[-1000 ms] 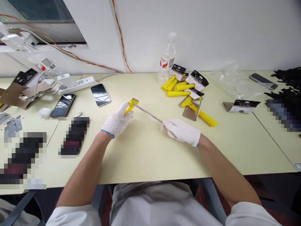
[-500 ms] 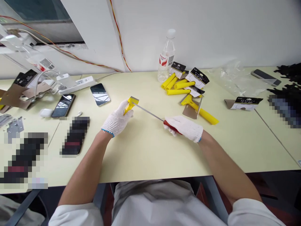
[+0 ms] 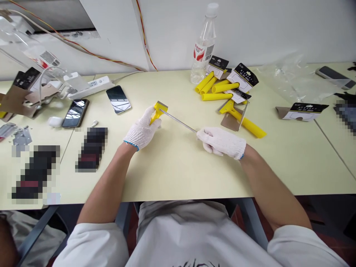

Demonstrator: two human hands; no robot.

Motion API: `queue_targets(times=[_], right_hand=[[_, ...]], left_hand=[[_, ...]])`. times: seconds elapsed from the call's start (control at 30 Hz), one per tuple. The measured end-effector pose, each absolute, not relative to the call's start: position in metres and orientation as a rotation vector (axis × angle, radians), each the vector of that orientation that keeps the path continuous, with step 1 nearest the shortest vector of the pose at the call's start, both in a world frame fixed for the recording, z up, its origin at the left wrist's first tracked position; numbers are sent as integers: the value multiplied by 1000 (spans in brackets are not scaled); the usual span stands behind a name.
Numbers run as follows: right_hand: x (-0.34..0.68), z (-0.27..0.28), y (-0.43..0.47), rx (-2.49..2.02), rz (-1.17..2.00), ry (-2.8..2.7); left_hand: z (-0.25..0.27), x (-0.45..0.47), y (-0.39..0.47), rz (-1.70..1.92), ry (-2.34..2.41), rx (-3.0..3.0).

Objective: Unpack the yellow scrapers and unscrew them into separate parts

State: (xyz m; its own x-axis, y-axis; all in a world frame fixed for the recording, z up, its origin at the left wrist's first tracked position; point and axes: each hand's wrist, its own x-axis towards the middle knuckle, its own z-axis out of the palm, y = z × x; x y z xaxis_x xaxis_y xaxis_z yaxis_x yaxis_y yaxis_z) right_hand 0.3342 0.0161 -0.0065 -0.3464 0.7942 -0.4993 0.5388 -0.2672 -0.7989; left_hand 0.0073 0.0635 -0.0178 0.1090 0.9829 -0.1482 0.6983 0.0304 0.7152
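In a white knit glove, my left hand is closed around the handle of a yellow scraper, whose metal edge points up and away from me. My right hand, gloved the same way, wraps the handle of a screwdriver; the glove now hides that handle. The long metal shaft slants up to the left, and its tip meets the scraper head. Beyond my right hand another yellow scraper lies on a piece of brown card. Behind it are several yellow scraper handles with black-and-white header cards.
A clear plastic bottle stands by the wall. Left are phones, a power strip, an earbud case and metal plates. Right are a folded card and a clear plastic bag. Another person's leg shows lower left.
My view has tilted down and shifted slightly. My right hand has turned on the screwdriver, so its red handle no longer shows. The tip remains at the scraper head.
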Motion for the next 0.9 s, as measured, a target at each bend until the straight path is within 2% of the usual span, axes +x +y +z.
queue_targets(times=[0.2,0.37,0.53,0.7,0.9], right_hand=[[331,-3,18,-1573,1709,-1660],[336,-3,19,-1669,1559,-1733],[336,-7,18,-1535,1580,-1590],[328,-11,20,-1588,1587,-1500],[330,-23,30,-1488,1377,-1818]], left_hand=[[-17,9,62,571,1642,1727],[-18,11,65,600,1638,1690],[-11,12,85,677,1567,1569],[-12,18,99,642,1493,1576],[-23,23,97,613,1460,1549]])
